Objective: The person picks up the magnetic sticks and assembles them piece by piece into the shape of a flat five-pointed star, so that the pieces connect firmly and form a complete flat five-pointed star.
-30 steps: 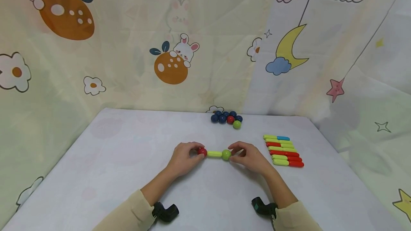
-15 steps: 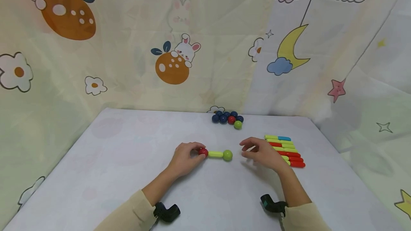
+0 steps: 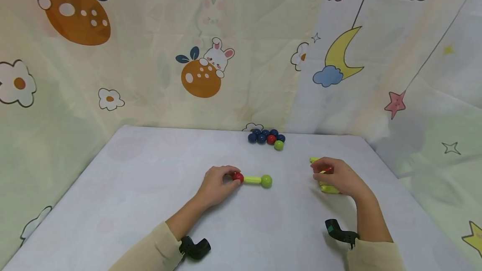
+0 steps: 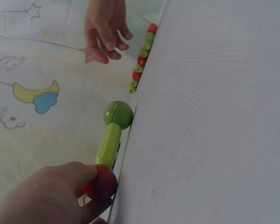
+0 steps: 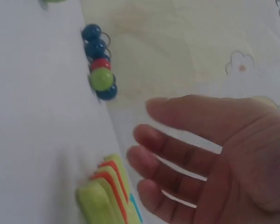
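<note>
My left hand (image 3: pixel 218 185) pinches a red ball (image 3: pixel 238 177) between thumb and fingers. A light green rod (image 3: pixel 252 180) joins that ball to a green ball (image 3: pixel 266 181), and the joined piece lies along the table. Over the row of coloured rods (image 3: pixel 330 189) at the right hovers my right hand (image 3: pixel 342 177), covering most of them in the head view. Its fingers are loosely bent and hold nothing; the right wrist view shows the rods (image 5: pixel 102 200) below the fingertips, apart from them.
Toward the table's back edge sits a cluster of several dark blue balls (image 3: pixel 261 139), with a red ball (image 3: pixel 271 139) and a green ball (image 3: pixel 278 145). A cartoon-printed cloth (image 3: pixel 150 74) hangs behind the white table (image 3: pixel 132 187).
My right hand has let go of the green ball and moved right, over the rods. The left hand stays on the red ball.
</note>
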The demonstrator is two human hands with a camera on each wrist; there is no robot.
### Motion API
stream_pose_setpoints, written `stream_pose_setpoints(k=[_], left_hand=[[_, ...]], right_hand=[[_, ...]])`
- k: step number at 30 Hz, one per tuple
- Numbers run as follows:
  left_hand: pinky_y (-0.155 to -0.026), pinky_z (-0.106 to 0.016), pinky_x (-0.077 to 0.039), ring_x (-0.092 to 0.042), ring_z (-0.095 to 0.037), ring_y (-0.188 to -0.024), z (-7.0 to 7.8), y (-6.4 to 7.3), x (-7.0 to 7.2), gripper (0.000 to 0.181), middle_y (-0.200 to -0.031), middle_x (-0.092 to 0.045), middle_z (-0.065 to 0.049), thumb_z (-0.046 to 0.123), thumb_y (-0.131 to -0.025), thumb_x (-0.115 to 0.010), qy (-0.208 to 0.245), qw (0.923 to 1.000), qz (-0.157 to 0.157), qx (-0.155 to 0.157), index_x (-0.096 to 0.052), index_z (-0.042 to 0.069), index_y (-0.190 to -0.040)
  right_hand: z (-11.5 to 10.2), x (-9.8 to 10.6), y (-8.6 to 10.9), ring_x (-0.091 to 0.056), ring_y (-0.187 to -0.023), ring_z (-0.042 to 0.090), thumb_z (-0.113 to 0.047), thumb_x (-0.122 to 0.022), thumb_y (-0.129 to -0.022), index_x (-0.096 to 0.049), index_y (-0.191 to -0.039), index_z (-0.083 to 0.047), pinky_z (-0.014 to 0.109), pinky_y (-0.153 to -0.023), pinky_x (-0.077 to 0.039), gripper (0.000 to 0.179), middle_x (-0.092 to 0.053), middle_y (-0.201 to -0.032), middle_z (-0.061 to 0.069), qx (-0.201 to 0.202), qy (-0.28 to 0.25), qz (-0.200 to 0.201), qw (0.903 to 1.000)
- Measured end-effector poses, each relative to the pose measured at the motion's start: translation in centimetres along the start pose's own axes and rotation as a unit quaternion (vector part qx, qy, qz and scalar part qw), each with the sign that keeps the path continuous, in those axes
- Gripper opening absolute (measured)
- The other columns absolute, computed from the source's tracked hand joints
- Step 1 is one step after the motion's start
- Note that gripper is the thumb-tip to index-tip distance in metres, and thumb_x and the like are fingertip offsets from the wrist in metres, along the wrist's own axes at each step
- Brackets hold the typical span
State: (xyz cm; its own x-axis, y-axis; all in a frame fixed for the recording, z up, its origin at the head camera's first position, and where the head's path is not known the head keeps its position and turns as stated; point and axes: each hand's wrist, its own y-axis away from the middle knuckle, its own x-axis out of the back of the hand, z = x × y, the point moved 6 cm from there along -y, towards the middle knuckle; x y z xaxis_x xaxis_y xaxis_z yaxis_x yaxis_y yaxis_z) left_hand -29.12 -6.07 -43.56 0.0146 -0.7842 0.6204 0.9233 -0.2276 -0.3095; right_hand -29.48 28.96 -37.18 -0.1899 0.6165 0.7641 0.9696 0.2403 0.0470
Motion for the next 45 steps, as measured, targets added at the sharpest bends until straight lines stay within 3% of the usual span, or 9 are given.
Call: stream_pose_setpoints(k=[9, 17, 30, 38, 45], left_hand=[[-0.096, -0.043, -0.046, -0.062, -0.017, -0.104, 0.1, 0.0, 0.0, 0.027, -0.104, -0.076, 0.007, 0.020, -0.092, -0.077, -0.001, 0.9999, -0.002, 0.011, -0.076, 0.016, -0.118], [-0.095, -0.043, -0.046, -0.061, -0.018, -0.104, 0.0, 0.0, 0.0, 0.027, -0.104, -0.076, 0.007, 0.020, -0.092, -0.077, 0.001, 0.9999, -0.001, 0.013, -0.076, 0.016, -0.118], [-0.095, -0.042, -0.046, -0.061, -0.016, -0.105, -0.3, 0.0, -0.1, 0.028, -0.107, -0.076, 0.007, 0.022, -0.092, -0.077, -0.002, 0.9999, -0.007, 0.010, -0.076, 0.017, -0.120], [-0.095, -0.042, -0.047, -0.062, -0.017, -0.104, -0.1, -0.2, -0.1, 0.027, -0.105, -0.076, 0.007, 0.022, -0.092, -0.077, -0.002, 0.9999, -0.005, 0.010, -0.076, 0.016, -0.119], [-0.095, -0.042, -0.046, -0.062, -0.016, -0.103, -0.1, -0.1, -0.1, 0.027, -0.104, -0.076, 0.007, 0.021, -0.092, -0.077, 0.001, 0.9999, -0.004, 0.012, -0.076, 0.015, -0.119]], right_hand=[[2.9, 1.5, 1.4, -0.055, -0.101, 0.027, -0.017, -0.074, -0.091, -0.068, -0.119, -0.003, 0.033, -0.074, -0.052, 0.032, -0.063, -0.110, 0.011, -0.091, 0.065, -0.051, 0.9924], [3.7, 0.8, 1.2, -0.054, -0.102, 0.029, -0.015, -0.079, -0.086, -0.070, -0.115, -0.005, 0.038, -0.076, -0.055, 0.032, -0.063, -0.108, 0.011, -0.125, 0.089, -0.053, 0.9867], [3.0, -0.2, 0.5, -0.054, -0.100, 0.032, -0.008, -0.081, -0.082, -0.073, -0.103, -0.006, 0.047, -0.083, -0.055, 0.023, -0.067, -0.103, 0.011, -0.139, 0.145, -0.050, 0.9783], [3.1, 0.1, 0.7, -0.054, -0.096, 0.027, -0.013, -0.080, -0.085, -0.070, -0.103, -0.007, 0.035, -0.075, -0.051, 0.021, -0.063, -0.099, 0.008, -0.118, 0.124, -0.051, 0.9838], [3.0, 0.1, 0.7, -0.054, -0.095, 0.025, -0.013, -0.078, -0.088, -0.066, -0.110, -0.004, 0.034, -0.076, -0.053, 0.026, -0.061, -0.100, 0.009, -0.109, 0.098, -0.061, 0.9873]])
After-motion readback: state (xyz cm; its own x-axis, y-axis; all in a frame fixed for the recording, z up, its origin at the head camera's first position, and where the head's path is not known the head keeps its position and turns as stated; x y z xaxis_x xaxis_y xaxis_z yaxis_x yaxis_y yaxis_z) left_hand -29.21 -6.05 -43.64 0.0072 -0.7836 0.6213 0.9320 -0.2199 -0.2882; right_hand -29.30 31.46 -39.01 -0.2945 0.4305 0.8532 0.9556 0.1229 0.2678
